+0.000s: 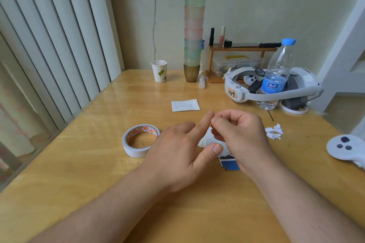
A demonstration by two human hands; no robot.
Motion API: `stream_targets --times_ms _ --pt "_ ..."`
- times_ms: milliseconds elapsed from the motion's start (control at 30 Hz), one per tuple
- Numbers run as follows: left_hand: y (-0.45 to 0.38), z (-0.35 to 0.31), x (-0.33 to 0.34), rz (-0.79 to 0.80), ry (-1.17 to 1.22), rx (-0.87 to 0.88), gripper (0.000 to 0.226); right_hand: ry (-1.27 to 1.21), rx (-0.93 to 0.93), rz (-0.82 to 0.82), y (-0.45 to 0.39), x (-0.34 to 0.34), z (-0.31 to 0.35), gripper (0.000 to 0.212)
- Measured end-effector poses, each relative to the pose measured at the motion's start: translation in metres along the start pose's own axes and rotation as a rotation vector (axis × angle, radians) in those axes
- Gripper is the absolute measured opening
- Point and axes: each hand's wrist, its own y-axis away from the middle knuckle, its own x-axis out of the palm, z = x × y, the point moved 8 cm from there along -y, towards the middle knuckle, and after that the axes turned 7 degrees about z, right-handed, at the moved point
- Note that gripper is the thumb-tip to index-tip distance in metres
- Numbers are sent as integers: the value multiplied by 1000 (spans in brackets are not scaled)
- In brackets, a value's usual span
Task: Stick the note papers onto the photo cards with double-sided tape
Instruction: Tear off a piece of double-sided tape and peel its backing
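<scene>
A note paper lies on a blue and black photo card at the table's middle, both mostly hidden under my hands. My left hand hovers over them with its index finger straight and raised and its thumb on the paper. My right hand has curled fingers and pinches a tiny bit of tape at the tip of that left index finger; the bit itself is barely visible. The double-sided tape roll lies flat to the left of my left hand. A second printed note paper lies further back.
White backing scraps lie to the right of my hands. A headset, a water bottle and a controller fill the right side. Stacked cups, a paper cup and a small shelf stand at the back.
</scene>
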Motion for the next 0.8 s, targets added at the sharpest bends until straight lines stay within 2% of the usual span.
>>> stream_targets --times_ms 233,433,500,667,800 --pt "0 -6 -2 -33 -115 9 85 -23 46 7 0 2 -6 16" --pt "0 -5 -1 -10 -116 -6 87 14 40 56 -1 5 -6 18" --pt "-1 -5 -1 -21 -148 -6 85 77 -1 71 0 5 -1 21" --pt "-1 -8 -1 -59 -240 16 81 417 -179 32 4 4 15 22" --pt "-1 -9 -1 -49 -262 23 81 394 -173 36 2 4 12 23"
